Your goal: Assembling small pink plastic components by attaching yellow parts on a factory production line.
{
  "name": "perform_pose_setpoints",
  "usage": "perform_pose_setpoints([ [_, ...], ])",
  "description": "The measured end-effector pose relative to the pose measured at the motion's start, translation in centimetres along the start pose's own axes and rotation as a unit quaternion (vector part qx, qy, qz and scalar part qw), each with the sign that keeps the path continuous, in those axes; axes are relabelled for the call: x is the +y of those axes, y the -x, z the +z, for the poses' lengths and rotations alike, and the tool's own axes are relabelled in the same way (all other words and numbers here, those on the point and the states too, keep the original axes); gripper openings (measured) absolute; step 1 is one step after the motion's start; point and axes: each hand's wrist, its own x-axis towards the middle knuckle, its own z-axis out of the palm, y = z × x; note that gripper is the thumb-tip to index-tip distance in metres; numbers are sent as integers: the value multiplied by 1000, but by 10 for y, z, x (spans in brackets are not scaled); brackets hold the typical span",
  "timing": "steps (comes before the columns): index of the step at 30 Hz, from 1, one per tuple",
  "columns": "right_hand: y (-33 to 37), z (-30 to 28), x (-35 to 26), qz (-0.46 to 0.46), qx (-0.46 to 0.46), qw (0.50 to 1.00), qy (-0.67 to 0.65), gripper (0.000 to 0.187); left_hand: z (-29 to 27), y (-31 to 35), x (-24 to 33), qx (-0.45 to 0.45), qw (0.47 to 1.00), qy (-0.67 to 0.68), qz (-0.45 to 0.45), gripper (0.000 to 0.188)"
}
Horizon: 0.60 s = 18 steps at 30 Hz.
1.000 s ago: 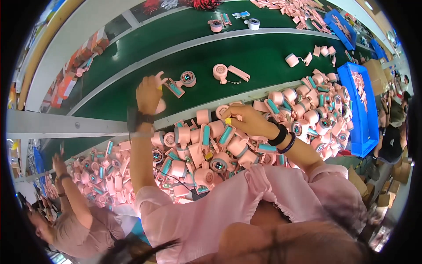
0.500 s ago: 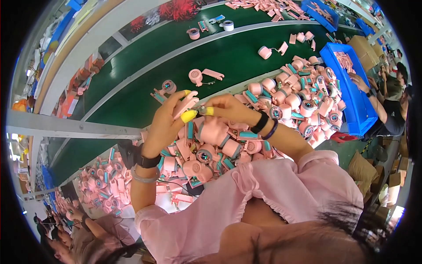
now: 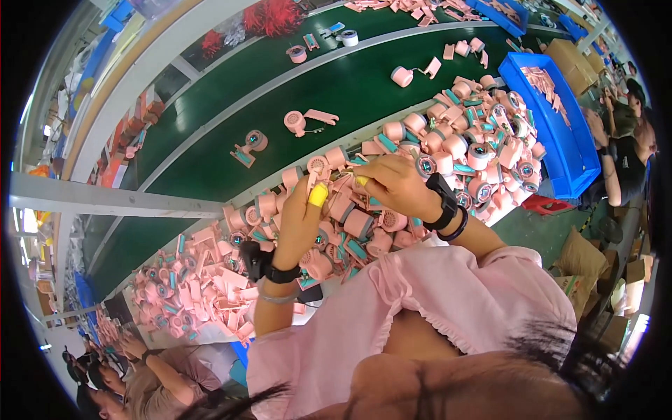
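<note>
My left hand (image 3: 299, 222) is closed around a pink plastic part (image 3: 312, 183), largely covered by the fingers, at the far edge of the heap. Close to its right, my right hand (image 3: 397, 187) has thumb and finger pinched together; whatever is between them is too small to make out. Yellow covers (image 3: 318, 194) sit on fingertips of both hands. Under and around the hands lies a heap of pink fan housings (image 3: 358, 222) with grey rims, teal pieces and thin wires. A round grille housing (image 3: 317, 164) shows right beside the left fingertips.
Beyond the heap runs a green conveyor belt (image 3: 210, 140) carrying a few fan parts (image 3: 295, 122). At right stands a blue bin (image 3: 553, 133) with pink strips. A white post (image 3: 112, 201) crosses at left, above another pile (image 3: 203, 280). Co-workers sit at both sides.
Both hands have come lower over the heap, moving to the right. The pink piece that stood out clearly in my left hand is now mostly hidden. Parts on the belt appear shifted left.
</note>
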Motion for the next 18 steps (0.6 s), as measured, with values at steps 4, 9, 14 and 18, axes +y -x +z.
perform_pose_setpoints([
  [4, 3, 12, -3, -33, 115, 992, -40, 23, 30, 1, -5, 31, 967, 248, -41, 24],
  [9, 8, 14, -7, -34, 98, 990, -101, 21, 43, -4, -22, 72, 963, 257, -27, 23],
  [14, 8, 13, -13, -48, 91, 988, -113, 24, 42, 9, -7, 28, 965, 259, -6, 34],
  [18, 15, 21, -14, -6, 101, 986, -131, 26, 44, 13, -6, 31, 966, 258, 11, 38],
])
